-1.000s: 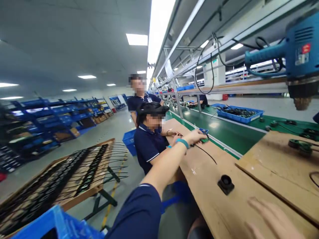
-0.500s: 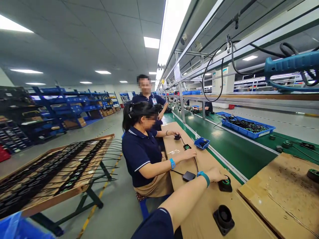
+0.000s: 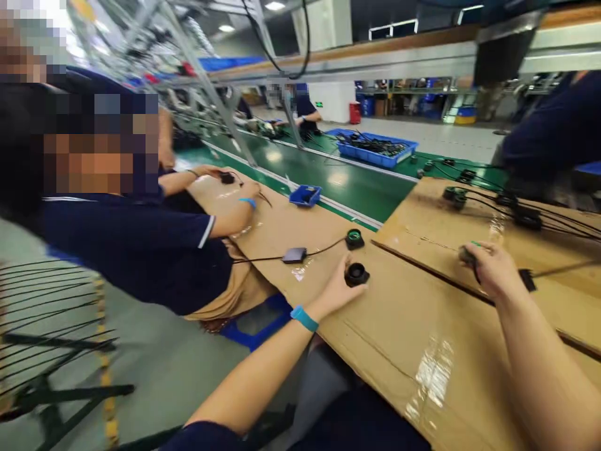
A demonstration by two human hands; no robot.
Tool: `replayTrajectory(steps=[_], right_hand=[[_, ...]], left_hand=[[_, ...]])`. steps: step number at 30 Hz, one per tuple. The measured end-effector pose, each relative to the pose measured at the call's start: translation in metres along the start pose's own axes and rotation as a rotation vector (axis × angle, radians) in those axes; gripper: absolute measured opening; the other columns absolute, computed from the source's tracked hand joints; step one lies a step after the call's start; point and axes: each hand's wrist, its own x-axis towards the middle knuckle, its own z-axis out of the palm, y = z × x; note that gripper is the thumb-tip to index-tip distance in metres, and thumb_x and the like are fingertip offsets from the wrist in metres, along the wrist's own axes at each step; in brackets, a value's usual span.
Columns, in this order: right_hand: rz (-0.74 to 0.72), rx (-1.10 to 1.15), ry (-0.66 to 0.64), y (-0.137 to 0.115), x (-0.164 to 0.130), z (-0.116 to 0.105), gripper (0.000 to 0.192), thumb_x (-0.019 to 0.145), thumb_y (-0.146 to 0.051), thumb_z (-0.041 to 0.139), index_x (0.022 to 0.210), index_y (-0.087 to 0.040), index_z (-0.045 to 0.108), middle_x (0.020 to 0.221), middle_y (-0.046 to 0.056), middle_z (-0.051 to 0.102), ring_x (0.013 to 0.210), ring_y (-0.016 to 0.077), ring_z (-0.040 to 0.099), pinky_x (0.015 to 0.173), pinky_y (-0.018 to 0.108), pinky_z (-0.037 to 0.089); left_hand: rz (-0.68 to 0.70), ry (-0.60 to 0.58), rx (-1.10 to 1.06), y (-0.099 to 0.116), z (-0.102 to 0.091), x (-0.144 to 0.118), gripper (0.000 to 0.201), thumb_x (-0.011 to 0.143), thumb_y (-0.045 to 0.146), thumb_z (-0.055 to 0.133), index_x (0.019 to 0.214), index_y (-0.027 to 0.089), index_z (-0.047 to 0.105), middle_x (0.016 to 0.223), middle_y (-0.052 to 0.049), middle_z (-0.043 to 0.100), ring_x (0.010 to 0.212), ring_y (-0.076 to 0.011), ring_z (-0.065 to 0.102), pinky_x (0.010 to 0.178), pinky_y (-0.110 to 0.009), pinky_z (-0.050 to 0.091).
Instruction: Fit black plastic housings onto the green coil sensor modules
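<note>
since the last frame my left hand [image 3: 334, 291] has gone from the green-ringed piece [image 3: 355, 240] to the black round housing [image 3: 357, 274], and my right hand [image 3: 491, 269] has come into view. the camera's swung round to the right too, so everything sits further left for me.

so, the black round housing: it's at the near side of the green-ringed piece, over the cardboard sheet [image 3: 389, 313], opening facing up. my left thumb and fingers are curled round it, pinching it from the sides. can't tell from here if it's off the cardboard at all.

my right hand is closed, pinching a small dark part [image 3: 466, 255] over the raised cardboard [image 3: 413, 216]. there's a bit of green by the fingertips, but it's mostly covered and kinda blurry. a black block [image 3: 528, 279] on a cable lies near that wrist.

further out, a flat dark box [image 3: 294, 255] on a cable is left of the green-ringed piece, and a small blue bin [image 3: 305, 196] sits beyond it. past that, a blue tray [image 3: 407, 154] full of black cables is on the green belt [image 3: 354, 191], and a seated co-worker [image 3: 141, 235] reaches over the sheet's far end.
</note>
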Motion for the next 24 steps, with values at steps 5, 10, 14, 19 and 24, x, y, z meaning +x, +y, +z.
replayTrajectory(steps=[5, 10, 14, 19, 24], right_hand=[[0.228, -0.188, -0.44, 0.026, -0.099, 0.014, 0.043, 0.073, -0.046, 0.081, 0.097, -0.017, 0.06, 0.08, 0.004, 0.069, 0.064, 0.0148, 0.062, 0.054, 0.026, 0.052], [0.054, -0.547, -0.512, 0.059, -0.144, 0.046, 0.022, 0.076, -0.028, 0.074, 0.094, -0.017, 0.07, 0.083, 0.002, 0.071, 0.074, 0.0169, 0.064, 0.071, 0.03, 0.051], [-0.106, -0.726, -0.434, 0.07, -0.146, 0.042, 0.027, 0.085, -0.033, 0.07, 0.107, -0.018, 0.073, 0.108, 0.009, 0.073, 0.104, 0.0246, 0.066, 0.097, 0.04, 0.048], [-0.067, -0.797, -0.325, 0.076, -0.159, 0.028, 0.075, 0.074, -0.047, 0.083, 0.135, -0.011, 0.058, 0.127, 0.018, 0.065, 0.113, 0.0303, 0.063, 0.1, 0.044, 0.05], [-0.203, -0.856, -0.252, 0.087, -0.171, 0.037, 0.054, 0.084, -0.038, 0.073, 0.13, -0.012, 0.06, 0.124, 0.017, 0.066, 0.115, 0.0306, 0.062, 0.102, 0.045, 0.049]], left_hand=[[0.013, 0.097, 0.108, 0.007, 0.023, -0.001, 0.06, 0.08, 0.025, 0.072, 0.134, 0.018, 0.048, 0.126, -0.013, 0.063, 0.121, -0.0291, 0.06, 0.108, -0.051, 0.044], [0.06, 0.123, 0.149, 0.023, 0.055, -0.017, 0.044, 0.075, 0.025, 0.078, 0.114, 0.021, 0.057, 0.113, -0.008, 0.067, 0.108, -0.0268, 0.063, 0.098, -0.045, 0.05], [0.077, 0.19, 0.177, 0.027, 0.085, -0.039, 0.052, 0.071, 0.037, 0.086, 0.111, 0.021, 0.057, 0.112, -0.008, 0.065, 0.111, -0.0288, 0.061, 0.098, -0.046, 0.05], [0.129, 0.166, 0.167, 0.028, 0.092, -0.053, 0.068, 0.078, 0.033, 0.079, 0.136, 0.019, 0.045, 0.133, -0.014, 0.058, 0.126, -0.0297, 0.056, 0.11, -0.05, 0.045], [0.088, 0.083, 0.118, 0.031, 0.084, -0.058, 0.067, 0.081, 0.034, 0.077, 0.139, 0.019, 0.046, 0.134, -0.013, 0.06, 0.126, -0.028, 0.058, 0.11, -0.046, 0.046]])
